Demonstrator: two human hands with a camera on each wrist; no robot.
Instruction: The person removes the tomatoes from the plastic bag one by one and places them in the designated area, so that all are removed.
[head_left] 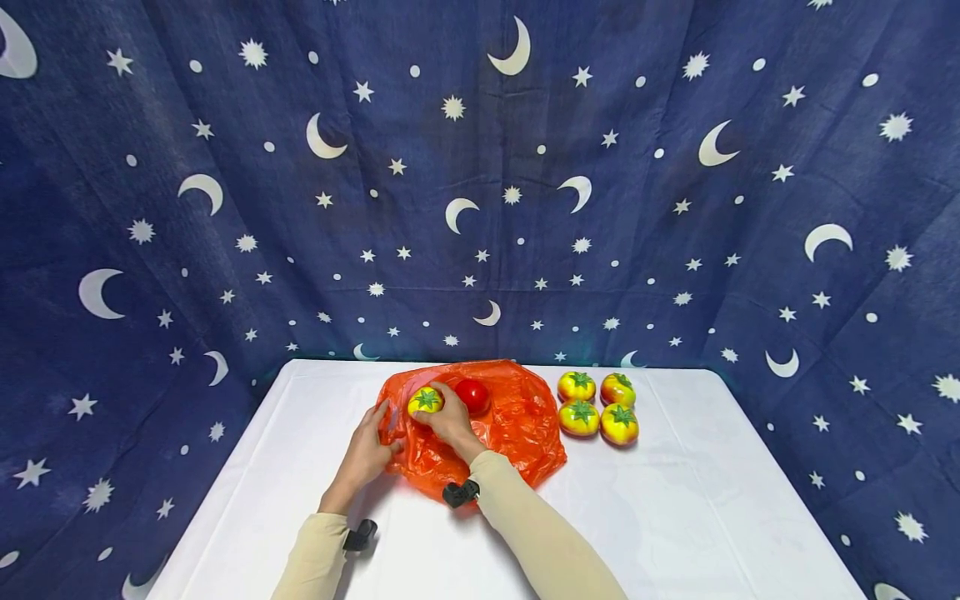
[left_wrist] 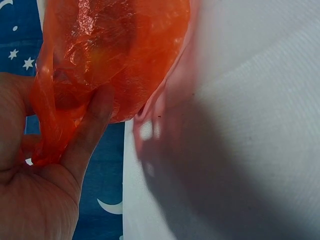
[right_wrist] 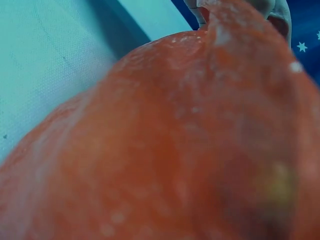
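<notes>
A red plastic bag (head_left: 517, 417) lies crumpled on the table. My left hand (head_left: 366, 450) holds the bag's left edge, and in the left wrist view the thin plastic (left_wrist: 52, 120) runs between thumb and fingers. Over the bag's left part, my right hand (head_left: 452, 417) grips a yellow-and-red, tomato-like fruit (head_left: 426, 401) with a green leafy top. A shiny red round fruit (head_left: 472, 397) is at the bag, just right of that hand. Plastic (right_wrist: 150, 140) fills most of the right wrist view and hides the right hand there.
Several yellow-and-red fruits (head_left: 579, 418) with green tops stand grouped on the white table (head_left: 675, 500), right of the bag. Behind the table's far edge hangs a dark blue curtain (head_left: 480, 250) with moons and stars.
</notes>
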